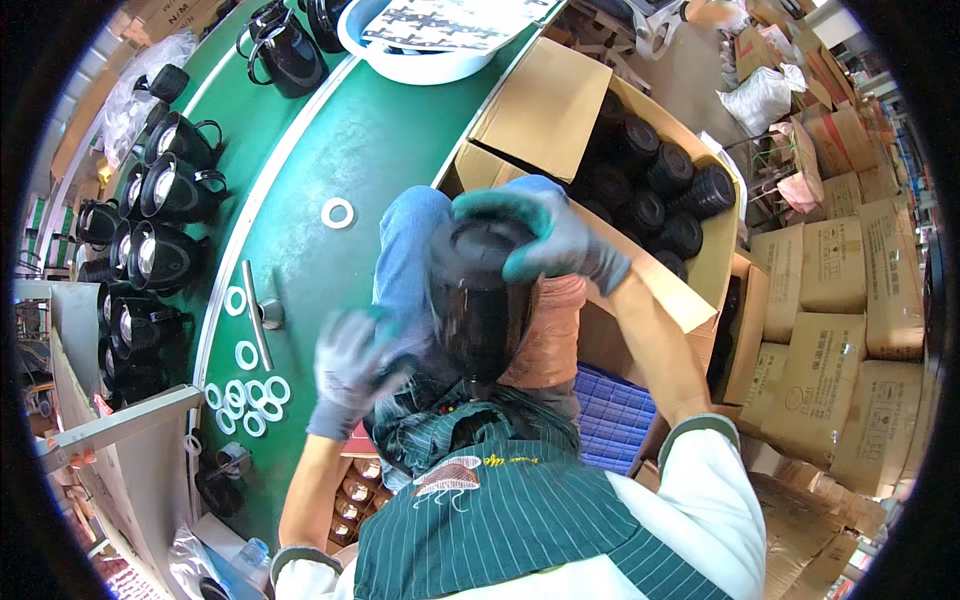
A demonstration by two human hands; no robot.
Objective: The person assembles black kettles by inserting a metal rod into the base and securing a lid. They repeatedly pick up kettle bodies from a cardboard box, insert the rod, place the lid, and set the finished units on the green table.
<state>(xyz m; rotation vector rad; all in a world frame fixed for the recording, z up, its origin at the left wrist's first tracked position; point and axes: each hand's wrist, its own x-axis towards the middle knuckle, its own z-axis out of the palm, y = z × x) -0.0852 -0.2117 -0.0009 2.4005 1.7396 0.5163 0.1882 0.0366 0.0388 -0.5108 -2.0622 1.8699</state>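
Observation:
A glossy black jug (481,320) is held between my knees, above my lap, with its upper end toward the far side. My right hand (560,238), in a grey and green glove, is wrapped round a black round cap (482,243) at that end; the cap is slightly blurred. Close by the jug's left side, my gloved left hand (352,358) is smeared by motion. Its fingers do not show clearly, and I cannot tell whether they touch the jug.
Left of me, the green table (315,190) bears several white rings (246,355), a metal rod (257,315) and rows of black jugs (165,255). A white basin (425,66) stands at the far end. To my right, an open carton (735,235) holds several black caps (672,165); stacked cartons (815,385) lie beyond.

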